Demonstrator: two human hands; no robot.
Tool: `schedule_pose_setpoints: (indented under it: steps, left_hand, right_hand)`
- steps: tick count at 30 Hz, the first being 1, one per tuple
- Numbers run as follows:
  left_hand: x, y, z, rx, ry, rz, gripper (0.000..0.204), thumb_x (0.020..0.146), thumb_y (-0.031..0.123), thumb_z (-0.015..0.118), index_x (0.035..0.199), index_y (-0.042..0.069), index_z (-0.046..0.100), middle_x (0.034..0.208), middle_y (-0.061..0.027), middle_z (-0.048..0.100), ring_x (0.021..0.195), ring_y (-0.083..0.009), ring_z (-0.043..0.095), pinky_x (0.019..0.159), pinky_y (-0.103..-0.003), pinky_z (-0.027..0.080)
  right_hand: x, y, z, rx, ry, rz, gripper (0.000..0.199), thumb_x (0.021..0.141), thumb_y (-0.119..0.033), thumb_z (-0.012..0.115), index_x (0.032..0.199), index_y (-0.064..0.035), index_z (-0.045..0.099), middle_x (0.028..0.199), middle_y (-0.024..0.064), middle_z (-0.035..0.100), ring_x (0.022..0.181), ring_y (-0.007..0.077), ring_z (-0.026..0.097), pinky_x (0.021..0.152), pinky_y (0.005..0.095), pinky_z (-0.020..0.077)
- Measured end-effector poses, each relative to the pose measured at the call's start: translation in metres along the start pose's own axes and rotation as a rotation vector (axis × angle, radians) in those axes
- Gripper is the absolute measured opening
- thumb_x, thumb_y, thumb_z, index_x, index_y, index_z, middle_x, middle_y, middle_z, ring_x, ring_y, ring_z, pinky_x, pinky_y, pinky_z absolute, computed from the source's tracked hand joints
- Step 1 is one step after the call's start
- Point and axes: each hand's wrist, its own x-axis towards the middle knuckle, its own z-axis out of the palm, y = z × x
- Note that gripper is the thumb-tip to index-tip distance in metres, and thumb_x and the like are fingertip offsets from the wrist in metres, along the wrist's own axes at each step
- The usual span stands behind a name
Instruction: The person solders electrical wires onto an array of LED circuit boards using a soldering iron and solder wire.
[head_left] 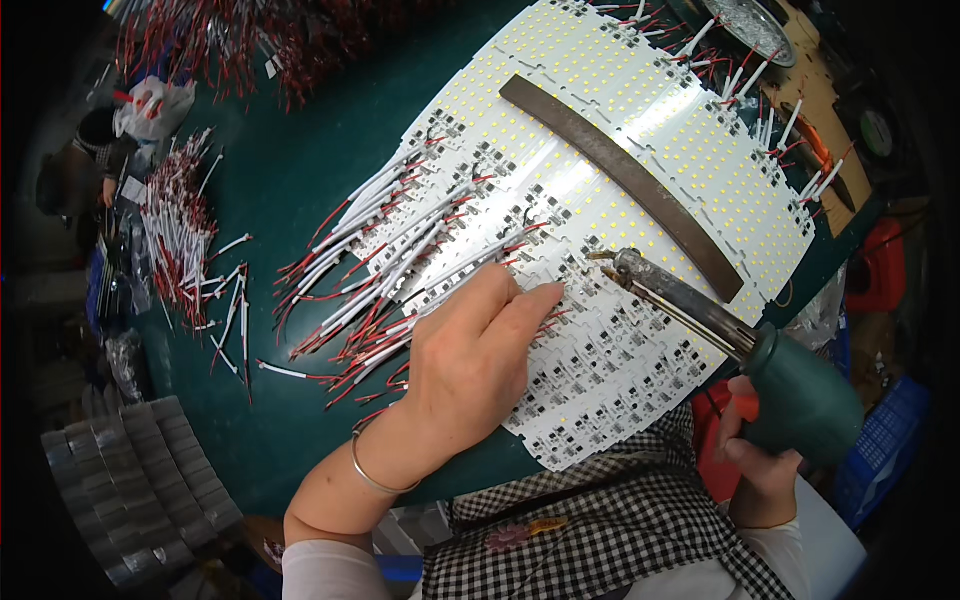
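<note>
My left hand (465, 355) is over the white LED circuit boards (640, 330), its thumb and forefinger pinched together. Thin red wire ends poke out beside those fingertips; the rest of that wire is hidden by the hand. My right hand (765, 465) grips the green handle of a soldering gun (805, 395). Its metal tip points left, close to the board's solder pads and just right of the left fingertips. Rows of white-sleeved wires (385, 270) with red ends lie across the boards' left side. A curved brown metal bar (630, 180) rests on top of the boards.
Loose wires (185, 230) are piled on the green table (260, 140) at the left, with a large red wire bundle (270, 40) behind. Stacked grey pieces (140, 480) stand lower left. A round metal dish (745, 30) and orange-handled pliers (820, 155) lie far right. A blue basket (885, 450) stands at right.
</note>
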Motion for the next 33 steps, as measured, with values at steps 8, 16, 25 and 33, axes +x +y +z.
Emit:
schedule_pose_setpoints:
  steps: [8,16,25,33]
  left_hand:
    - [0.002,-0.005,0.003,-0.063,0.003,-0.015,0.038,0.071,-0.017,0.064,0.102,0.003,0.075,0.074,-0.0093,0.058,0.061,-0.0199,0.059,0.052,-0.029,0.046]
    - [0.000,-0.008,0.003,-0.190,-0.095,-0.029,0.036,0.072,-0.020,0.063,0.100,0.000,0.074,0.081,-0.0105,0.065,0.070,-0.0198,0.067,0.060,-0.028,0.055]
    - [0.000,-0.009,0.007,-0.162,-0.060,0.047,0.036,0.071,-0.018,0.067,0.101,0.000,0.073,0.081,-0.0118,0.064,0.067,-0.0214,0.065,0.057,-0.029,0.052]
    - [0.001,-0.004,0.009,-0.111,-0.042,0.061,0.034,0.073,-0.015,0.068,0.102,0.001,0.073,0.080,-0.0112,0.063,0.065,-0.0232,0.064,0.055,-0.031,0.050]
  right_hand:
    - [-0.027,0.012,-0.010,0.114,0.035,0.047,0.070,0.072,-0.008,0.079,0.133,0.0135,0.050,0.096,0.0157,0.065,0.057,0.0156,0.058,0.050,0.0258,0.0488]
    - [-0.040,0.003,-0.018,-0.435,-0.028,0.132,0.053,0.076,-0.018,0.082,0.123,-0.0001,0.065,0.109,0.0079,0.070,0.101,0.0194,0.066,0.087,0.0325,0.0528]
    - [-0.003,-0.005,0.004,-0.108,-0.082,0.047,0.056,0.067,-0.007,0.073,0.122,0.0042,0.064,0.091,0.0114,0.066,0.065,0.0212,0.062,0.067,0.0353,0.0528]
    - [-0.004,0.004,-0.005,-0.524,-0.130,-0.214,0.053,0.068,-0.002,0.073,0.120,0.0019,0.067,0.099,0.0101,0.069,0.080,0.0226,0.066,0.064,0.0333,0.0521]
